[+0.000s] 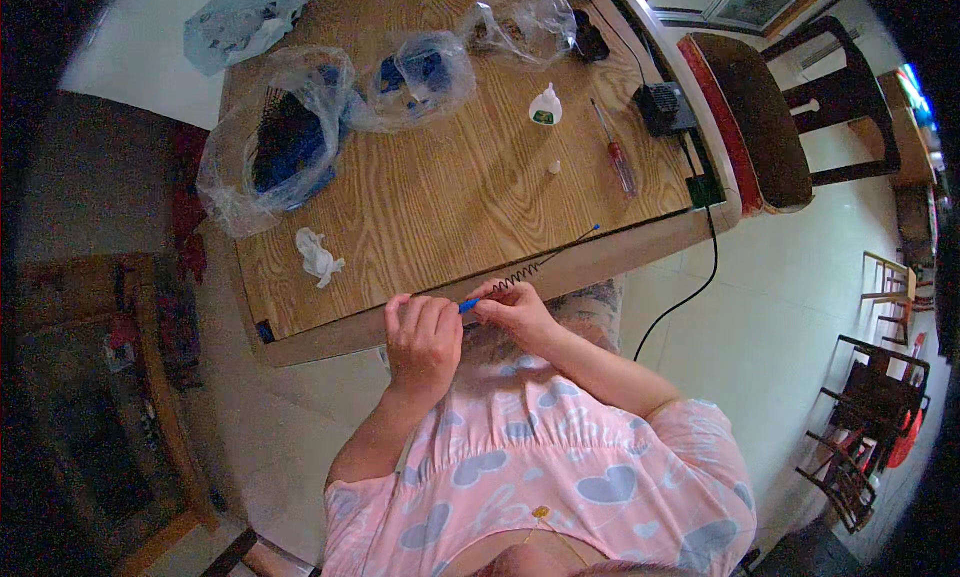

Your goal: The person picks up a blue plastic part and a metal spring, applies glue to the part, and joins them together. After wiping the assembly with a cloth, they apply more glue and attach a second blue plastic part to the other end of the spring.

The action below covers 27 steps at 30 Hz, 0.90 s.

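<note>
Just off the near edge of the table, my left hand (pixel 424 339) and my right hand (pixel 517 315) meet around a small blue piece (pixel 468 305). The fingers of both are closed on it, and they cover most of its shape. From my right fingers a black coiled cord (pixel 520 275) runs up to the right over the table edge. Its far part straightens out and ends in a small blue tip (pixel 597 227). Whether the cord joins the blue piece is hidden by my right hand.
Clear plastic bags (pixel 270 142) with blue and black parts lie at the left and back of the wooden table (pixel 420 197). A crumpled tissue (pixel 318 258), a white glue bottle (pixel 545 107), a small white cap (pixel 554 167), a screwdriver (pixel 620 167) and a black device (pixel 664 109) with a cable are there too.
</note>
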{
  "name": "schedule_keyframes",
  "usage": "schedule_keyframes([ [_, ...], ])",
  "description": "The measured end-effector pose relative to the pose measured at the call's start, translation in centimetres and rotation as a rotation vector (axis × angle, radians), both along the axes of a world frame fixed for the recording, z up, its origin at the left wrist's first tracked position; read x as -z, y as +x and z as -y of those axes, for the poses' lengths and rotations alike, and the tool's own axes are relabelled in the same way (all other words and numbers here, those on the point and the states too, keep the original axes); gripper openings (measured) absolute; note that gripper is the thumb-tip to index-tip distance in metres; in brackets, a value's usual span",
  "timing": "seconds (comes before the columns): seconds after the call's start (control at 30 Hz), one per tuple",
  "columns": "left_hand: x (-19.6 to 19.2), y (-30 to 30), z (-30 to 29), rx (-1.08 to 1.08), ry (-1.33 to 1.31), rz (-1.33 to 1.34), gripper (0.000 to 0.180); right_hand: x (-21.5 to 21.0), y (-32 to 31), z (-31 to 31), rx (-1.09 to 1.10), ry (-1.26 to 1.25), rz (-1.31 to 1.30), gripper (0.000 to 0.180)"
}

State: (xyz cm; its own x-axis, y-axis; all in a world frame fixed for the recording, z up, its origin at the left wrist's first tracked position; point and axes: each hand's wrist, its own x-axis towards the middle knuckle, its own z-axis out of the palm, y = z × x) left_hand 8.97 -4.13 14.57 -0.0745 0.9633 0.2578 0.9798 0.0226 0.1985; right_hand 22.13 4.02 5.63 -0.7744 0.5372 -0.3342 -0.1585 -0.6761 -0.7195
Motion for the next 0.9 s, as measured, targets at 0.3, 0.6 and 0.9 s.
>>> schedule_keyframes([
  [0.3, 0.4, -0.1, 0.4, 0.031, -0.022, 0.006, 0.015, 0.0, 0.1, 0.2, -0.006, 0.020, 0.017, 0.013],
  [0.6, 1.1, -0.7, 0.3, -0.210, -0.252, 0.698, 0.009, 0.7, 0.3, -0.1, -0.016, 0.114, -0.058, 0.021],
  [0.9, 3.1, -2.8, 1.2, -0.321, -0.679, 1.852, 0.017, 2.1, 0.4, -0.3, -0.058, -0.132, -0.109, 0.021],
])
